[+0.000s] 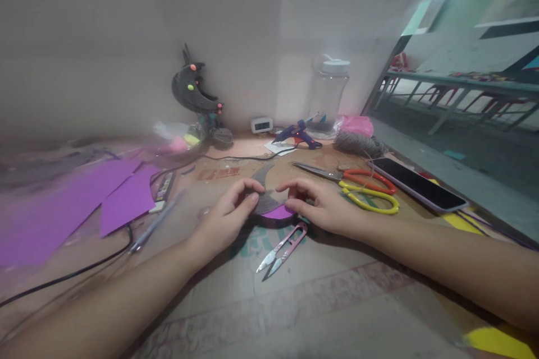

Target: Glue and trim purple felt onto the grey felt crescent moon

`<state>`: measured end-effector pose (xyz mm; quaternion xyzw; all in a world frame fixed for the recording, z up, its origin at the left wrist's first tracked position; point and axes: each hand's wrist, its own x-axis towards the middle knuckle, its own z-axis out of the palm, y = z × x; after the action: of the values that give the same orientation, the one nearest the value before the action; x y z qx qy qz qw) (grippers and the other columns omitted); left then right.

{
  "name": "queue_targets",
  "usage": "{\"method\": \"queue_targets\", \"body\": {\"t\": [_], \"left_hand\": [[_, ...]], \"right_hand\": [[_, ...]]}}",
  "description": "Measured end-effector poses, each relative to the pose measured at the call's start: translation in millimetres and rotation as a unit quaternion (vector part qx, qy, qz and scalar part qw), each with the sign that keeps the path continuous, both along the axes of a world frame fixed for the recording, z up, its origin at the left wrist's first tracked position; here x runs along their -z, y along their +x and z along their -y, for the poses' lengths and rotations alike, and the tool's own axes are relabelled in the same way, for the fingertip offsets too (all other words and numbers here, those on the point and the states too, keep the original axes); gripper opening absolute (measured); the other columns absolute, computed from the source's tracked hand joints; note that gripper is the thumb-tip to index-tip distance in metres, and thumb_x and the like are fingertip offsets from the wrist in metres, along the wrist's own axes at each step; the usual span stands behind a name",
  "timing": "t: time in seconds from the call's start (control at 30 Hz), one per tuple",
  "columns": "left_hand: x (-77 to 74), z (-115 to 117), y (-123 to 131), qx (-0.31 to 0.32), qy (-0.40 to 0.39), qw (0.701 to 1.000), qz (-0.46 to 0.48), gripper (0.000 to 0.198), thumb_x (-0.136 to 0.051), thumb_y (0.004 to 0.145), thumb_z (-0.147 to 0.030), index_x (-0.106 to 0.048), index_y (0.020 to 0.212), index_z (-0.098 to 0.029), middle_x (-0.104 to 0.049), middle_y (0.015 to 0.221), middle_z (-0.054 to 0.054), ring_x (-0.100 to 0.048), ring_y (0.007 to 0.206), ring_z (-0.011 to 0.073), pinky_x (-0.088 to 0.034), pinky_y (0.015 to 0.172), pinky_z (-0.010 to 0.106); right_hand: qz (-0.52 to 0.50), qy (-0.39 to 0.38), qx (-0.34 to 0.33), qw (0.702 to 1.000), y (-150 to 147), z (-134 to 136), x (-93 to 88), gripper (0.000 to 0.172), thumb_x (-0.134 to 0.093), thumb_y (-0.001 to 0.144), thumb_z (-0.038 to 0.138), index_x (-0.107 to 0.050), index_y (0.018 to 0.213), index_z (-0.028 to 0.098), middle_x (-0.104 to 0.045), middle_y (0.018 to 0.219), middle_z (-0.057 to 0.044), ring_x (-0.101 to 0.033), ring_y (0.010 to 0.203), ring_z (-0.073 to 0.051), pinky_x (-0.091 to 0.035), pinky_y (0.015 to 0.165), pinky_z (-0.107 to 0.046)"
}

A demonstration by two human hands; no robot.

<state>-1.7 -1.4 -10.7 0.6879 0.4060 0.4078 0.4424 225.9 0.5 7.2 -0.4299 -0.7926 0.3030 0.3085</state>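
Both hands rest on a cardboard-covered table [320, 291]. My left hand [227, 213] pinches the left side of a grey glittery crescent piece [265, 193], fingers curled on it. My right hand [320, 205] presses its fingertips on the right side, where the grey piece lies over a purple piece [280, 213]. A pair of small pink thread snips [283, 248] lies just in front of the hands, blades pointing toward me.
Red and yellow scissors [362, 188], a phone [419, 183], a twine ball [357, 144] and a blue glue gun [297, 134] lie to the right and behind. Purple sheets [84, 202], a pen [155, 221] and a black cable [84, 269] are on the left. A black crescent ornament [191, 90], clock [261, 124] and jar [327, 95] stand against the wall.
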Motion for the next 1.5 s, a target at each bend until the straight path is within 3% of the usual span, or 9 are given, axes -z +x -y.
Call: {"method": "queue_targets", "body": {"t": [0.17, 0.37, 1.0, 1.07, 1.17, 1.3, 1.4, 1.5], "left_hand": [[-3.0, 1, 3, 0.019, -0.032, 0.999, 0.013, 0.013, -0.048, 0.096, -0.033, -0.054, 0.102, -0.023, -0.049, 0.083, -0.003, -0.044, 0.076, 0.0137, -0.034, 0.068, 0.027], [-5.9, 2, 4, 0.018, -0.041, 0.999, 0.003, 0.014, -0.048, 0.095, -0.032, -0.055, 0.102, -0.022, -0.048, 0.08, -0.003, -0.043, 0.072, 0.0137, -0.033, 0.065, 0.027], [-11.4, 2, 8, 0.022, -0.069, 0.995, 0.067, 0.011, -0.055, 0.089, -0.029, -0.056, 0.094, -0.02, -0.049, 0.075, -0.003, -0.043, 0.067, 0.013, -0.034, 0.061, 0.024], [-11.0, 2, 8, 0.014, -0.076, 0.994, 0.071, 0.012, -0.055, 0.089, -0.03, -0.056, 0.096, -0.02, -0.049, 0.076, -0.003, -0.044, 0.067, 0.0129, -0.034, 0.061, 0.024], [-9.2, 0, 6, -0.017, -0.061, 0.996, 0.062, 0.013, -0.054, 0.091, -0.031, -0.055, 0.098, -0.02, -0.051, 0.078, -0.003, -0.046, 0.069, 0.0131, -0.036, 0.062, 0.024], [-6.9, -3, 4, -0.066, -0.028, 0.996, 0.055, 0.014, -0.054, 0.092, -0.032, -0.054, 0.1, -0.021, -0.053, 0.084, -0.002, -0.051, 0.074, 0.0128, -0.04, 0.066, 0.023], [-7.1, -4, 6, -0.093, -0.022, 0.992, 0.082, 0.021, -0.058, 0.088, -0.031, -0.053, 0.105, -0.02, -0.057, 0.091, 0.0, -0.057, 0.08, 0.0135, -0.046, 0.07, 0.024], [-9.2, -4, 9, -0.086, -0.04, 0.986, 0.136, 0.038, -0.06, 0.087, -0.032, -0.045, 0.12, -0.022, -0.063, 0.102, 0.003, -0.063, 0.086, 0.0155, -0.051, 0.073, 0.027]], "right_hand": [[0.023, 0.036, 0.0, 0.999, 1, -2, -4.9, 0.013, -0.061, 0.086, 0.027, -0.069, 0.089, 0.018, -0.068, 0.087, -0.004, -0.061, 0.079, -0.016, -0.046, 0.07, -0.026], [0.029, 0.088, -0.018, 0.996, 1, -3, -5.6, 0.013, -0.059, 0.089, 0.022, -0.067, 0.08, 0.017, -0.067, 0.081, -0.003, -0.06, 0.077, -0.015, -0.045, 0.072, -0.026], [0.03, 0.05, -0.005, 0.998, -1, -6, -0.7, 0.017, -0.054, 0.091, 0.025, -0.068, 0.088, 0.017, -0.069, 0.087, -0.005, -0.062, 0.083, -0.017, -0.047, 0.077, -0.029], [-0.01, 0.031, 0.012, 0.999, 0, -8, 2.0, 0.021, -0.05, 0.093, 0.025, -0.067, 0.103, 0.018, -0.068, 0.097, -0.006, -0.062, 0.085, -0.016, -0.048, 0.076, -0.029], [-0.146, 0.005, 0.074, 0.986, 3, -14, 4.6, 0.027, -0.048, 0.094, 0.031, -0.055, 0.119, 0.021, -0.061, 0.105, -0.004, -0.056, 0.067, -0.011, -0.046, 0.06, -0.025], [-0.266, 0.016, 0.126, 0.956, 7, -17, 1.8, 0.021, -0.053, 0.092, 0.043, -0.05, 0.096, 0.022, -0.05, 0.072, 0.005, -0.042, 0.051, -0.009, -0.036, 0.048, -0.022], [-0.183, -0.011, 0.107, 0.977, 6, -11, -2.6, 0.031, -0.054, 0.09, 0.049, -0.054, 0.082, 0.02, -0.042, 0.055, 0.007, -0.039, 0.05, -0.01, -0.032, 0.048, -0.023], [-0.075, -0.051, 0.067, 0.994, 1, -5, -4.9, 0.038, -0.054, 0.089, 0.052, -0.061, 0.076, 0.017, -0.046, 0.055, 0.005, -0.043, 0.051, -0.011, -0.033, 0.049, -0.024]]}}
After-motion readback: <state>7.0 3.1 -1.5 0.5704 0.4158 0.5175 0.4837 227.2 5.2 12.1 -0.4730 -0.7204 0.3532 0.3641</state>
